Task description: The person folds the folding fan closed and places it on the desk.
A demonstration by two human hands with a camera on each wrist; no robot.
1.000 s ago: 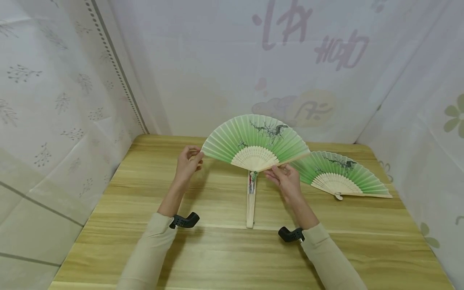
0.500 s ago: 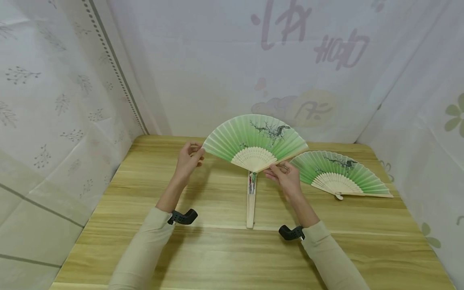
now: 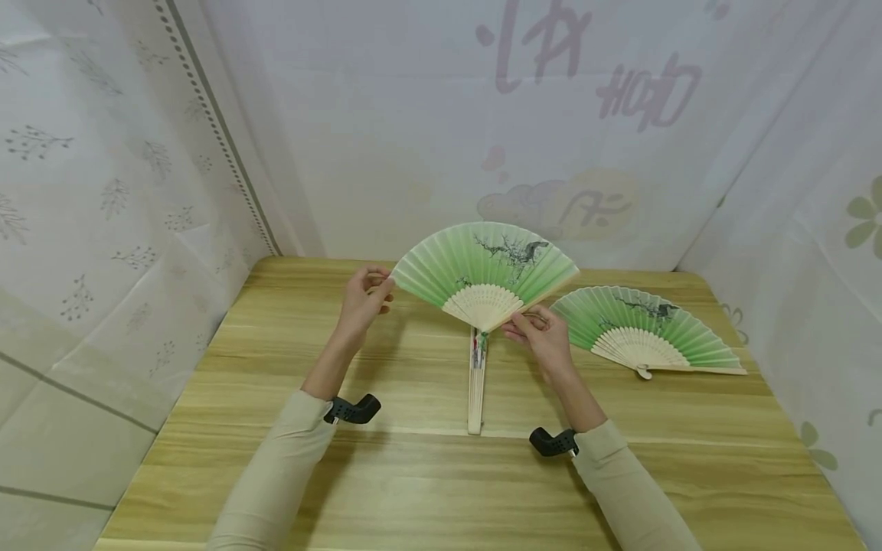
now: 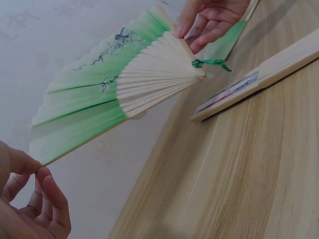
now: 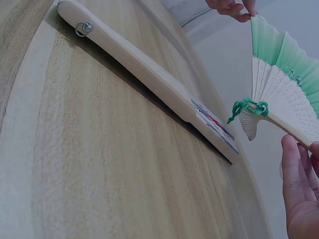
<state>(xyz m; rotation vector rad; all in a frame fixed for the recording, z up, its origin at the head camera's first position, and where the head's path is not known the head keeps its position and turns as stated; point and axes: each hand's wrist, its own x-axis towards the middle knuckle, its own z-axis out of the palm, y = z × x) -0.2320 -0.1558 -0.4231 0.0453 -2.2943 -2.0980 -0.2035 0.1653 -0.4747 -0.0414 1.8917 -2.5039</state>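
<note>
- Currently, the left hand (image 3: 364,300) is pinching the open green folding fan (image 3: 485,275) at its left outer corner; the right hand (image 3: 543,338) is grasping its right guard stick (image 3: 554,288).
- The fan is hovering above the wooden table (image 3: 400,482), near a closed folding fan (image 3: 476,394).
- Apparently, its light pleated leaf (image 3: 441,264) is risking tears; guard sticks are offering stiffer holds.

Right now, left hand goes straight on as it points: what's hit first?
The held fan, which the left hand pinches at its left corner; its leaf appears next in line. Beyond, probably the curtain, though depth is unclear.
</note>
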